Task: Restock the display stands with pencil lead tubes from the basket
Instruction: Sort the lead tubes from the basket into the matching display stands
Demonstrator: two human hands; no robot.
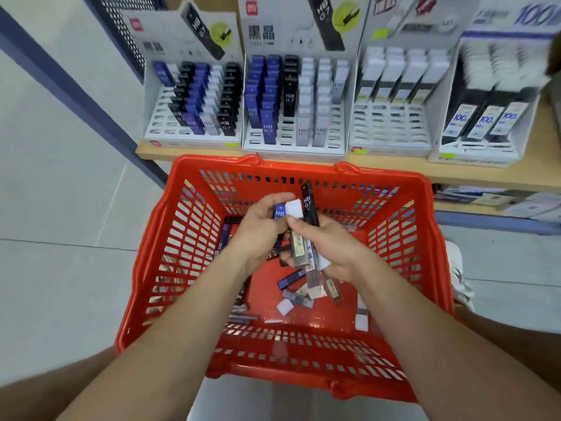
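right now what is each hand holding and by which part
The left hand grips a blue tube by its lower part. The right hand clasps a bundle of tubes around their middles.

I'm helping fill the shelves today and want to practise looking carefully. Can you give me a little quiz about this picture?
1. True or false: the left hand is empty.
2. How many display stands sit on the shelf? A two, B four, C six.
3. Fill the gap: the black tube standing up from the bunch of tubes in the right hand reads HB ___.

Key:
1. False. It holds a blue tube over the red basket.
2. B
3. 0.7
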